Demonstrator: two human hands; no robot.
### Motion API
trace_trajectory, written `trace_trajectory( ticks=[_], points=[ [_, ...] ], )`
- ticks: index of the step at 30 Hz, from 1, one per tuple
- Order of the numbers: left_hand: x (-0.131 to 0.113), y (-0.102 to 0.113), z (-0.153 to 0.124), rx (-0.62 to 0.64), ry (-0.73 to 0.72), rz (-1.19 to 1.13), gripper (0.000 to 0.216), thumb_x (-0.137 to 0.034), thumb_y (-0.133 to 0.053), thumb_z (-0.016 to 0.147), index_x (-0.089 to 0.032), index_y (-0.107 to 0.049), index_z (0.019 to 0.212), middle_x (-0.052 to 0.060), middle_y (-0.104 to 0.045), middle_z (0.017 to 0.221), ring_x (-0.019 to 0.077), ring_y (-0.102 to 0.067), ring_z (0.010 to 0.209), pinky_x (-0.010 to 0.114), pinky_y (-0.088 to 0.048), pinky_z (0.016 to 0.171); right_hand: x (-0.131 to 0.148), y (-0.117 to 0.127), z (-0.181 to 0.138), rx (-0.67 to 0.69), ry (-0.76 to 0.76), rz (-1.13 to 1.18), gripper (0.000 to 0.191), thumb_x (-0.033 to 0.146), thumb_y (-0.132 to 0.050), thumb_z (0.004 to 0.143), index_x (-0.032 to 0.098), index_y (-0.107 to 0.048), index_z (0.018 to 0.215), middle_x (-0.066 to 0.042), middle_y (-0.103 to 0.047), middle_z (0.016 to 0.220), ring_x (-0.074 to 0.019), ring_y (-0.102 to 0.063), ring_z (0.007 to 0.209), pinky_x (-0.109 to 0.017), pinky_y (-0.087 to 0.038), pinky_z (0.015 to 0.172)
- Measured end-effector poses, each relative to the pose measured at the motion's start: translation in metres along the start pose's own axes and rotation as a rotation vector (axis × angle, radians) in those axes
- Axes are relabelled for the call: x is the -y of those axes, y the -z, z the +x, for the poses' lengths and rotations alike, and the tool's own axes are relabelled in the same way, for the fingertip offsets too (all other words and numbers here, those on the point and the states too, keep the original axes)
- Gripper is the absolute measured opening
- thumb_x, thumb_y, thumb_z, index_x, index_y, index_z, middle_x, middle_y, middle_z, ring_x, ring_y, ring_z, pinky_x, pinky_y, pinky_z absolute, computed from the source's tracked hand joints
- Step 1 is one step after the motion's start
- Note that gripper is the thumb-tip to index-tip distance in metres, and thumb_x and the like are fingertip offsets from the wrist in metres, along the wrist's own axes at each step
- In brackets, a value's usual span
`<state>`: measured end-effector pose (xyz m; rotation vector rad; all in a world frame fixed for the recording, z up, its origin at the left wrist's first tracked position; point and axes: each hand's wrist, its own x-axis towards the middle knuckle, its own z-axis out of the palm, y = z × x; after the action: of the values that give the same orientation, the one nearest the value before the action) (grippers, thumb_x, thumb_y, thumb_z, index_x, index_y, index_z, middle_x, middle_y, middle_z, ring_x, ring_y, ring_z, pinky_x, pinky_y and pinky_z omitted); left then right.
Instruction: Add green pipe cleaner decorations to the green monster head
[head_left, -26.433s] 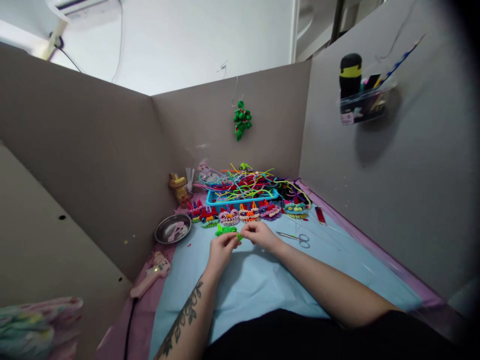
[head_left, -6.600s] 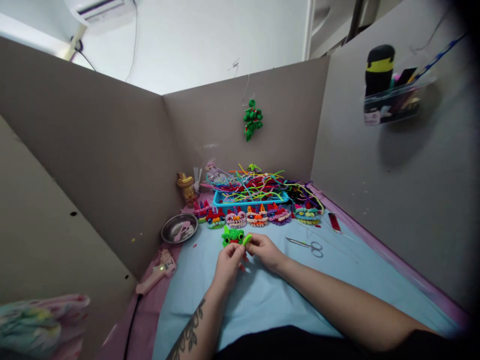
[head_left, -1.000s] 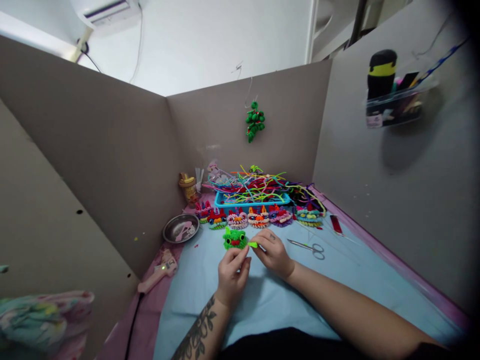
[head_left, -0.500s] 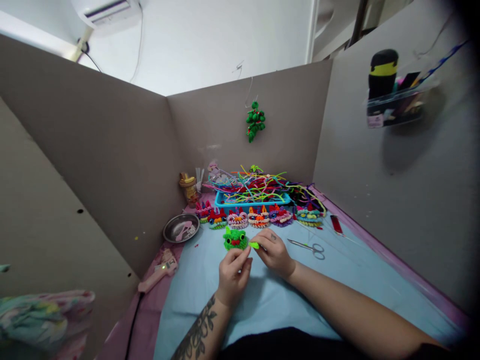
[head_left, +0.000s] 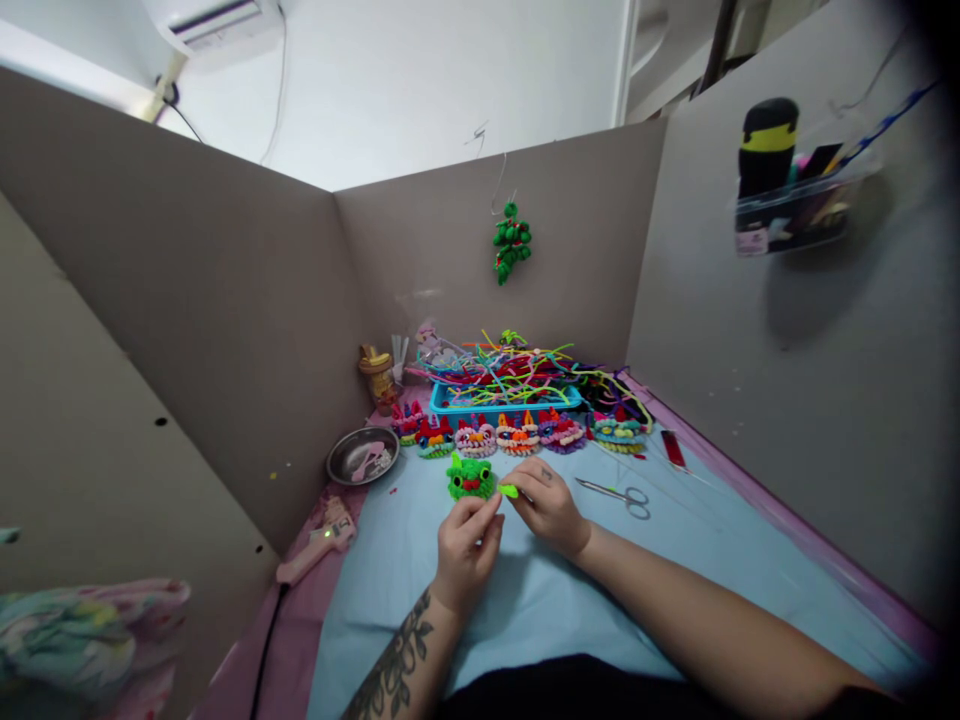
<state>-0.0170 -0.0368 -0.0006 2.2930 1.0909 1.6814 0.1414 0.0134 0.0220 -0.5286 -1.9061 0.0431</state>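
Observation:
Between my two hands is a small bright yellow-green folded piece of fuzzy pipe cleaner (head_left: pixel 509 491). My right hand (head_left: pixel 551 508) pinches it from the right with thumb and fingers. My left hand (head_left: pixel 466 552) is closed in a pinch, its fingertips at the piece's left end. Just beyond my left fingers sits a green fuzzy animal head (head_left: pixel 470 479) with black eyes, a red nose and one light-green ear-like tip. Part of its lower right side is close behind the fingertips.
Scissors (head_left: pixel 615 494) lie right of my hands. Behind, several colourful fuzzy heads (head_left: pixel 517 434) line up before a blue tray (head_left: pixel 504 408) of pipe cleaners. At left are a metal bowl (head_left: pixel 341 459) and a pink glue gun (head_left: pixel 316 552) with its cord. Grey panels (head_left: pixel 480 240) enclose the table.

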Motion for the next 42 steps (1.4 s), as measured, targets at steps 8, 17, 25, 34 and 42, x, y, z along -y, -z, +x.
trace_trajectory(
  ticks=[8,17,25,34,42],
  points=[
    [-0.0008,-0.0002,0.0011,-0.006,0.0,0.003,0.038,-0.011,-0.051,0.082,-0.022,-0.056,0.118,0.005,-0.057,0.083,0.0116,-0.054,0.073,0.023,-0.048,0.065,-0.0017,-0.0016,-0.0022,0.004,-0.011,-0.001,0.013,0.015,-0.049,0.083,0.02,-0.059,0.088,-0.006,-0.058,0.076,-0.018,-0.052,0.074,-0.033,-0.045,0.067],
    [0.0014,-0.0013,-0.0006,0.001,0.008,-0.01,0.038,-0.011,-0.051,0.082,-0.022,-0.056,0.118,0.005,-0.056,0.083,0.0114,-0.053,0.072,0.023,-0.047,0.064,0.0002,-0.0012,-0.0004,0.001,-0.001,0.005,0.013,0.014,-0.048,0.083,0.02,-0.059,0.088,-0.006,-0.059,0.076,-0.0178,-0.052,0.074,-0.033,-0.045,0.067],
    [0.0005,-0.001,0.0002,0.005,0.02,-0.009,0.037,-0.012,-0.051,0.082,-0.022,-0.057,0.117,0.005,-0.056,0.082,0.0114,-0.053,0.071,0.023,-0.047,0.063,-0.0027,-0.0031,-0.0027,0.004,-0.02,0.004,0.012,0.016,-0.049,0.083,0.02,-0.06,0.087,-0.005,-0.059,0.076,-0.0178,-0.052,0.073,-0.033,-0.045,0.068],
    [-0.0014,-0.0005,0.0007,0.004,0.021,-0.012,0.036,-0.012,-0.052,0.081,-0.021,-0.057,0.116,0.005,-0.056,0.082,0.011,-0.053,0.07,0.022,-0.047,0.061,-0.0013,-0.0027,-0.0014,0.004,-0.012,0.0,0.012,0.015,-0.049,0.083,0.02,-0.059,0.087,-0.005,-0.058,0.075,-0.0178,-0.052,0.072,-0.033,-0.045,0.067],
    [-0.0015,-0.0008,0.0014,0.001,0.015,-0.004,0.035,-0.014,-0.051,0.082,-0.021,-0.057,0.116,0.005,-0.057,0.081,0.011,-0.053,0.069,0.022,-0.047,0.06,-0.0007,-0.0036,-0.0013,-0.007,-0.006,-0.006,0.012,0.017,-0.048,0.084,0.02,-0.059,0.086,-0.005,-0.059,0.074,-0.0173,-0.053,0.071,-0.031,-0.045,0.066]
  ],
)
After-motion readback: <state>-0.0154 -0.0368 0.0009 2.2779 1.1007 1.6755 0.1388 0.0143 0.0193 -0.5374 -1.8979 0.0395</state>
